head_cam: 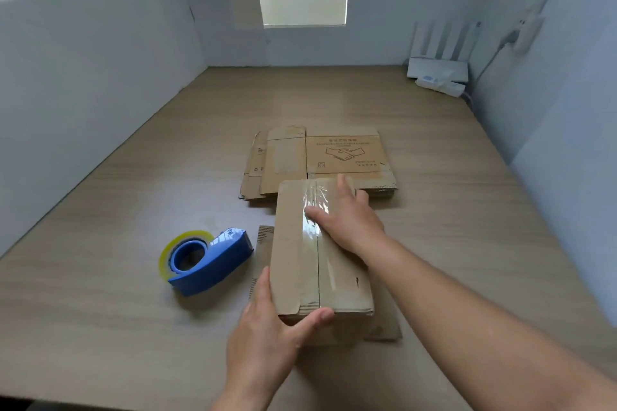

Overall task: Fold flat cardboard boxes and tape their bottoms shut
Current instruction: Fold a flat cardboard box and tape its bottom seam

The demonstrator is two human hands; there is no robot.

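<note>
I see one made-up box [293, 264] of plain brown cardboard, shaped like a brick, near the middle of the wooden surface [100, 277]. Its closed flaps face up. One strip of shiny clear tape [325, 272] runs along the middle seam from near to far, and it is wrinkled at the far end.

The left hand [267, 340] holds the near left corner of the box. Its grip pinches the box: the thumb is curled over the near edge and the fingers lie along the left side. The right hand [350, 220] lies flat on the far part of the tape, fingers straight and spread a little, thumb pressing on the strip.

Under the box lies one flat piece of ribbed cardboard [384, 324].

Just left of the box is one blue plastic tape holder [213, 260] with one round roll of yellowish clear tape in it.

Just beyond the box is one pile of flat boxes [320, 153]. The top one has a handshake drawing. I cannot count the sheets.

In the far right corner sit one white router [437, 67] and one white power strip [440, 85].
</note>
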